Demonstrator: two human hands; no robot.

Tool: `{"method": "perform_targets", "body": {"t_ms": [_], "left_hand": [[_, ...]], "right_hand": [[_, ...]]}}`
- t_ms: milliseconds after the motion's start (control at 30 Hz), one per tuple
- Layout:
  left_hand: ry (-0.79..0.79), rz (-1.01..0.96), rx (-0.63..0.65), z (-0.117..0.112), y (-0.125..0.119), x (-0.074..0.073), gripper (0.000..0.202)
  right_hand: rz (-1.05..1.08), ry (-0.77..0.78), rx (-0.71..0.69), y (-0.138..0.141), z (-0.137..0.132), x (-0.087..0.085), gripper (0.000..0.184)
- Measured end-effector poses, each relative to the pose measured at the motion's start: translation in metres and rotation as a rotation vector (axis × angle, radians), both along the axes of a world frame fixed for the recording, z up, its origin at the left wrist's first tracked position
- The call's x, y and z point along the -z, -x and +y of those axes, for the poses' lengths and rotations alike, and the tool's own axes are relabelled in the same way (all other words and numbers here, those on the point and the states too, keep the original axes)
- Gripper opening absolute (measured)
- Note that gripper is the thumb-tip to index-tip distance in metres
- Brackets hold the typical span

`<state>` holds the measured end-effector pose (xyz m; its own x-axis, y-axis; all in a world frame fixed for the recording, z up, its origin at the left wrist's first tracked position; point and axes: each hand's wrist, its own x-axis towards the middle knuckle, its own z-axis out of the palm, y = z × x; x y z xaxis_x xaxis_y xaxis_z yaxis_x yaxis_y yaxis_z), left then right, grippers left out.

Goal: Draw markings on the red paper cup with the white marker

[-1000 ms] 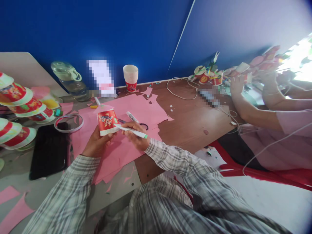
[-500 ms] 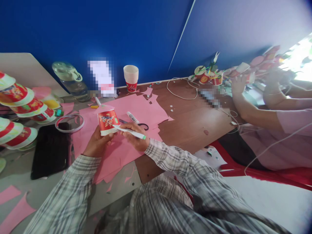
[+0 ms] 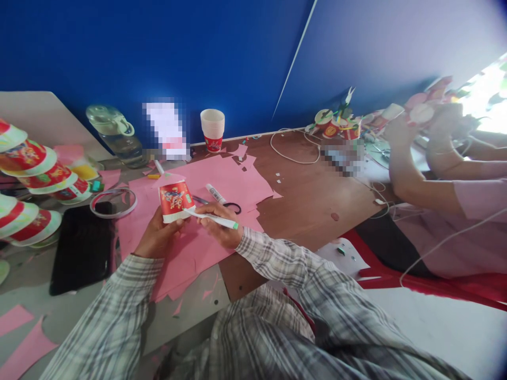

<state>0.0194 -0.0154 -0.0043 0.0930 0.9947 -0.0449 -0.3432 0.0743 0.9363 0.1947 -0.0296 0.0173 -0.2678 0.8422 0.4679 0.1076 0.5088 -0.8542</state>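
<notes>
A red and white paper cup (image 3: 176,199) sits upside down in my left hand (image 3: 155,235), whose fingers close around its lower left side. On top of the cup lies a piece of pink paper, with a short white stick rising from it. My right hand (image 3: 222,228) is closed on a white marker pen (image 3: 216,217) with a green end, its tip touching the cup near the lower right rim. Beneath both hands spread sheets of pink paper (image 3: 233,179). Scissors (image 3: 233,207) and a glue stick (image 3: 215,193) lie just beyond my right hand.
Stacked cups (image 3: 43,163), a black phone (image 3: 83,248), a tape roll (image 3: 113,203) and a water bottle (image 3: 114,137) stand or lie at left. Nested cups (image 3: 213,131) stand by the blue wall. At right, a co-worker's arms (image 3: 412,174) reach over the table near a white cable (image 3: 295,158).
The marker tip has moved down from the cup's printed middle to near its lower rim. The co-worker's hand at right has shifted slightly further right.
</notes>
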Motion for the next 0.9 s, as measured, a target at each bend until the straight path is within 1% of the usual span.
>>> {"method": "perform_targets", "body": {"t_ms": [100, 200, 400, 767, 900], "left_hand": [[0.006, -0.001, 0.000, 0.000, 0.000, 0.000, 0.053], [0.018, -0.009, -0.013, 0.000, -0.002, -0.004, 0.056], [0.024, -0.055, -0.019, -0.002, -0.006, -0.012, 0.055], [-0.032, -0.050, 0.019, -0.002, -0.006, -0.011, 0.051], [-0.004, -0.051, 0.005, -0.002, -0.004, -0.008, 0.053]], "right_hand": [[0.010, 0.013, 0.022, -0.001, -0.001, 0.000, 0.024], [0.028, 0.006, 0.051, -0.002, -0.002, 0.001, 0.024], [0.025, -0.038, 0.005, -0.001, -0.003, 0.000, 0.024], [-0.058, -0.082, 0.005, 0.000, -0.001, 0.000, 0.023], [-0.079, -0.088, 0.011, 0.000, -0.002, -0.001, 0.022]]}}
